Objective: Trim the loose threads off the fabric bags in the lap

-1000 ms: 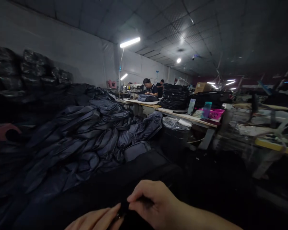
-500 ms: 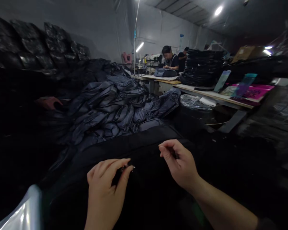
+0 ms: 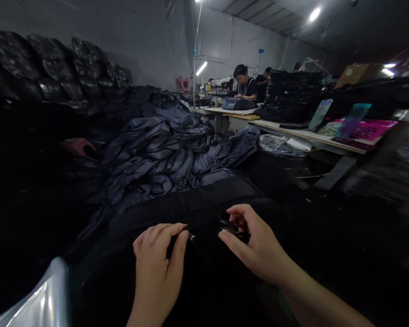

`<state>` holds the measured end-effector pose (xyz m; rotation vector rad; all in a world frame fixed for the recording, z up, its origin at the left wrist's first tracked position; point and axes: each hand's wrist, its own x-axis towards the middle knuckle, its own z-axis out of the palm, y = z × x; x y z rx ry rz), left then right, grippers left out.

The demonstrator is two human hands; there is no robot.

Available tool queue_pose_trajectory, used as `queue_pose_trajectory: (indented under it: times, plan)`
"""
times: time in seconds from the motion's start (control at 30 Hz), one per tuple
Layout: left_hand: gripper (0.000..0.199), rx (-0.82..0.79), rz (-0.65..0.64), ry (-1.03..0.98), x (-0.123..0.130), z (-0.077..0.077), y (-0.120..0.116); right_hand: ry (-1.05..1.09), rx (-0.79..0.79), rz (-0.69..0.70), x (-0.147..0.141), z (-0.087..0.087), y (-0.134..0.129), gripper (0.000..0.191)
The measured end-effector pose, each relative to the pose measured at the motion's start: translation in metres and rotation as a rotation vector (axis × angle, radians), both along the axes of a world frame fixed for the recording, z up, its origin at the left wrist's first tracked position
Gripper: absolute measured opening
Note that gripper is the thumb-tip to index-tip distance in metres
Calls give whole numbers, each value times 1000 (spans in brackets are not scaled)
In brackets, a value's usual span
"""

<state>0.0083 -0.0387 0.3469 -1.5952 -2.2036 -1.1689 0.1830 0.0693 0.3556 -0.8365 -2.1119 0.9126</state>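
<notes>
Between the thumb and forefinger of my left hand [image 3: 162, 263] is a small shiny metal piece [image 3: 191, 237], shaped somewhat like a zipper slider; most of it is hidden by the fingertips. My right hand [image 3: 255, 240] curls around dark thread snips [image 3: 230, 225], whose pointed blades face left toward my left hand. A gap separates the two hands. Black fabric [image 3: 191, 202], seemingly part of a bag, lies beneath and beyond them. Its lower part is lost in the dark.
A heap of dark grey-blue bags [image 3: 157, 145] lies ahead. On the right, a worktable [image 3: 293, 131] carries a black stack [image 3: 289, 95] and a pink basket [image 3: 375, 129]. A co-worker [image 3: 245, 86] sits behind it. Clear plastic [image 3: 37, 299] juts in at lower left.
My right thumb and forefinger have parted, and the snips' blades now show between them. My left hand has shifted slightly right in view, still pinching the metal piece.
</notes>
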Motion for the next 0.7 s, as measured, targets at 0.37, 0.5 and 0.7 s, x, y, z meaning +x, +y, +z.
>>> queue_pose_trajectory:
  times: [0.37,0.5,0.7]
  plan:
    - [23,-104,-26,-100,5,4,3,8,429,116,-16,3,4,18]
    - [23,-112,-54,-117,4,4,1,-39,653,183,-26,10,12,16]
    - [25,-119,-90,-203,3,5,0,-77,745,251,-30,17,24,17]
